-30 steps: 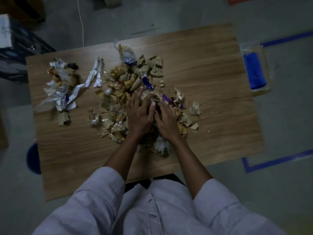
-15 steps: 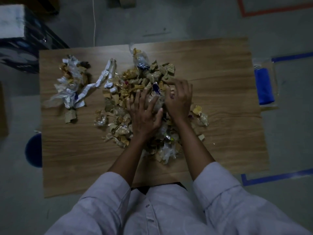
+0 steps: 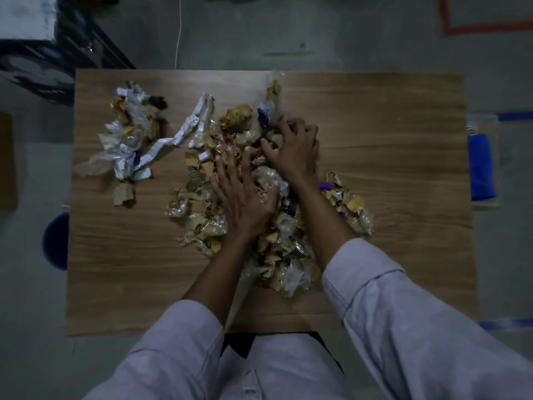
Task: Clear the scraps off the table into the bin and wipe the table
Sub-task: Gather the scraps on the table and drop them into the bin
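While left hand [image 3: 245, 200] lies flat, fingers spread, pressing the scraps [image 3: 277, 255] mid-way across the table [image 3: 389, 111], right hand [image 3: 294, 148] claws curled fingers into the pile's far end, grasping some.

We see the right hand [image 3: 294, 148] gone from beside the left hand [image 3: 245, 197] out to the pile's far edge, its fingers now curled into the scraps [image 3: 277, 261]. The left hand's fingers have spread wider. The far corrugated bits are now bunched under the right hand.
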A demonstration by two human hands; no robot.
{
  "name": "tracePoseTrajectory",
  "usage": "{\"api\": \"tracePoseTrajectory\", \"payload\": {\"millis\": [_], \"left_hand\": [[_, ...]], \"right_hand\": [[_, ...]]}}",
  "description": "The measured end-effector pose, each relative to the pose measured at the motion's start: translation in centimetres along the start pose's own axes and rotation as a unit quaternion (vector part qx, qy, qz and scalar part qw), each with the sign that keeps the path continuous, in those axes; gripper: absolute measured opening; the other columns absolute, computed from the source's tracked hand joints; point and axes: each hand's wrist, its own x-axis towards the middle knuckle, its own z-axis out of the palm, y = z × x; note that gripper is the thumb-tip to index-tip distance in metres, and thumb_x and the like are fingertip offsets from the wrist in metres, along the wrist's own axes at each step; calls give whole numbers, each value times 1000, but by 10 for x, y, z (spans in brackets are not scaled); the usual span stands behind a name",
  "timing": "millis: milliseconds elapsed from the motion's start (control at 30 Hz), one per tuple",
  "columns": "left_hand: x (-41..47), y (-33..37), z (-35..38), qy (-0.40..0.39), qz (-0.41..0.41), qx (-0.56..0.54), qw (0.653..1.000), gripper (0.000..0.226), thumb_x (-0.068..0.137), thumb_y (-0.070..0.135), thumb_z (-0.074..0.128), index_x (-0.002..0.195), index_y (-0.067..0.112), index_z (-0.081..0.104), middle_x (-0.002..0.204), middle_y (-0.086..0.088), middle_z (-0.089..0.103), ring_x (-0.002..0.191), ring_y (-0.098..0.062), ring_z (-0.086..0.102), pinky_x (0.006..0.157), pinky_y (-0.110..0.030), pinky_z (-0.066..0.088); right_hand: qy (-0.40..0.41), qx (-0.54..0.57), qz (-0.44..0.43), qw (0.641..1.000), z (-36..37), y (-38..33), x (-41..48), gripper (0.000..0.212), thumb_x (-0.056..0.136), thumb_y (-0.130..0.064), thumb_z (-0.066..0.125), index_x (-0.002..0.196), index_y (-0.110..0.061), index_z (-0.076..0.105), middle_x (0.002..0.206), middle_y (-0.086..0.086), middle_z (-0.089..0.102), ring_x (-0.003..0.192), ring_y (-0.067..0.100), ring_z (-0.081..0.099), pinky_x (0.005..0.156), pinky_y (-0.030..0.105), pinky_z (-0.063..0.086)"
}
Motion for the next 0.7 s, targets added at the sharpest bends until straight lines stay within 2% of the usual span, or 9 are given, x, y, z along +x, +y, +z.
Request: {"api": "tracePoseTrajectory", "payload": {"millis": [67,133,233,300,367,433,500,600,700], "left_hand": [[-1,2,-2,-7,0,-12,1000,94,89,68,47,165,22,15,173,-8,4,159,-32,-1,125,-58,1],[-1,5,-7,-3,-1,-28,1000,93,89,66,48,164,20,17,173,-8,6,159,-32,1,125,-59,3],[-3,9,-19,16,8,-93,996,82,92,57,44,162,19,24,172,-7,13,158,-30,8,125,-58,8],[-12,14,-31,47,15,-176,983,70,96,48,41,160,23,28,170,-9,19,157,-26,13,125,-58,13],[-23,22,-47,79,27,-242,967,60,101,36,43,157,22,33,168,-13,24,157,-24,18,125,-57,16],[-32,26,-60,101,55,-273,955,56,101,26,47,154,11,42,166,-14,28,155,-27,24,125,-55,17],[-41,27,-65,110,88,-253,957,56,100,29,47,153,9,45,167,-13,28,155,-29,25,125,-53,16],[-60,21,-50,74,94,-182,976,58,102,40,42,156,20,41,168,-10,25,157,-30,19,126,-42,5],[-68,5,-24,10,84,-131,988,58,104,48,32,160,30,28,171,-6,19,158,-31,13,125,-53,11]], "right_hand": [[-1,64,-16,998,-5,4,0,45,82,-46,65,120,-23,67,120,5,59,114,34,46,82,35,41],[1,142,-22,990,-16,5,-6,31,80,-32,69,109,-23,69,106,2,63,106,31,51,75,30,33],[51,203,-48,977,-42,1,-33,23,79,-19,73,102,-22,71,100,-7,65,99,22,56,79,31,39],[98,213,-76,969,-59,-5,-58,23,80,-15,73,103,-20,72,105,-5,67,101,20,60,88,35,46],[117,217,-90,965,-69,-11,-85,25,82,-14,73,106,-18,72,117,1,66,113,22,60,95,35,49],[105,210,-93,968,-70,-15,-111,27,85,-15,72,112,-17,71,134,5,59,129,22,54,105,27,45],[88,207,-94,970,-61,-17,-133,31,91,-21,67,121,-16,69,147,7,52,139,20,47,111,18,37],[57,201,-90,974,-37,-9,-146,37,100,-29,56,134,-14,63,154,6,48,143,21,43,115,28,37],[-31,125,-97,987,-13,5,-150,48,103,-32,43,147,-14,52,157,6,46,145,21,41,115,47,38]]}}
